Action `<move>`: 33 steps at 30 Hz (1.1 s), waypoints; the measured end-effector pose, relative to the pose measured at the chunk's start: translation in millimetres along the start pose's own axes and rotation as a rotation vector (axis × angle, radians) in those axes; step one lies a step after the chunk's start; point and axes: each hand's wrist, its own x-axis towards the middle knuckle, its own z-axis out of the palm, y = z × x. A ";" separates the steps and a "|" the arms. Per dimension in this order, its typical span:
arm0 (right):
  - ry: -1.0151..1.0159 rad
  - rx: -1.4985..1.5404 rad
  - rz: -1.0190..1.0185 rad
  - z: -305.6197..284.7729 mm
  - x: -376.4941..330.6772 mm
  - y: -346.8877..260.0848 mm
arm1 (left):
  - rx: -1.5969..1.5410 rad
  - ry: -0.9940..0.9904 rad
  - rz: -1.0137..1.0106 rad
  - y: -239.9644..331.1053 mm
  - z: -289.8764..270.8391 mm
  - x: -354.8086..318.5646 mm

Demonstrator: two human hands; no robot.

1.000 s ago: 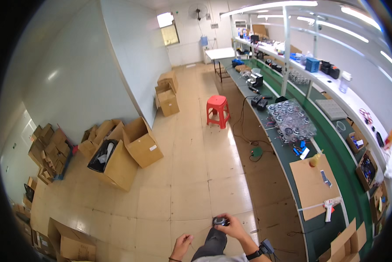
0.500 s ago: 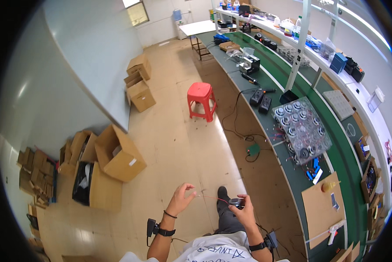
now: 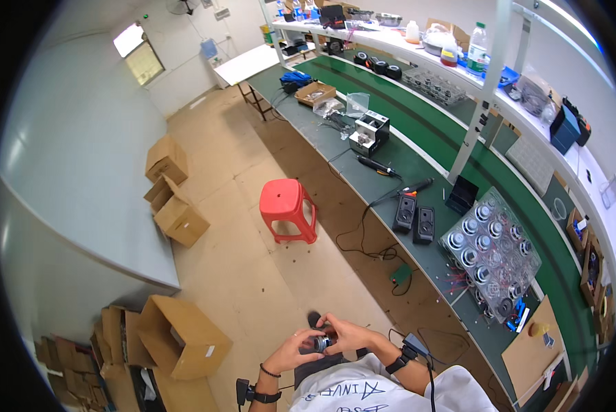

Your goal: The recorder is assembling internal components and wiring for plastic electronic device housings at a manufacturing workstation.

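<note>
In front of my body, low in the view, I hold a small round speaker driver (image 3: 322, 343) with a silvery rim. My left hand (image 3: 291, 351) curls round its left side, thumb below and fingers above. From the other side, my right hand (image 3: 349, 336) grips it with bent fingers. My fingers cover much of the driver, and its wire cannot be made out here. On the bench to the right, a clear plastic tray (image 3: 492, 254) carries several similar drivers. Two black speaker boxes (image 3: 414, 218) stand beside that tray.
A red stool (image 3: 280, 199) stands on the floor ahead. Open cardboard boxes (image 3: 205, 350) line the left side. Along the right runs the green workbench (image 3: 431, 182) with a black power screwdriver (image 3: 377, 166), cables and a cardboard sheet (image 3: 538, 350). Cables hang below its edge.
My hands have come together around the speaker driver; before, the left held out a thin red wire away from it. My view has turned to the right and walked nearer the stool.
</note>
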 end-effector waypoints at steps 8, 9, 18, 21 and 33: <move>0.759 0.684 -0.101 -114.9 133.4 -2.1 | -0.606 0.063 -0.012 -45.7 -186.1 199.3; 0.865 0.680 -0.102 -130.6 142.1 0.1 | -0.623 0.061 -0.007 -40.1 -216.9 227.1; 1.658 0.703 -0.154 -265.5 195.3 24.6 | -0.304 0.357 0.357 77.6 -534.7 535.0; 1.831 0.654 -0.231 -337.7 207.0 43.1 | -0.399 0.467 0.369 179.6 -596.0 626.6; 2.514 0.439 -0.243 -621.8 212.6 81.9 | 0.397 -0.089 0.374 356.3 -419.0 1006.7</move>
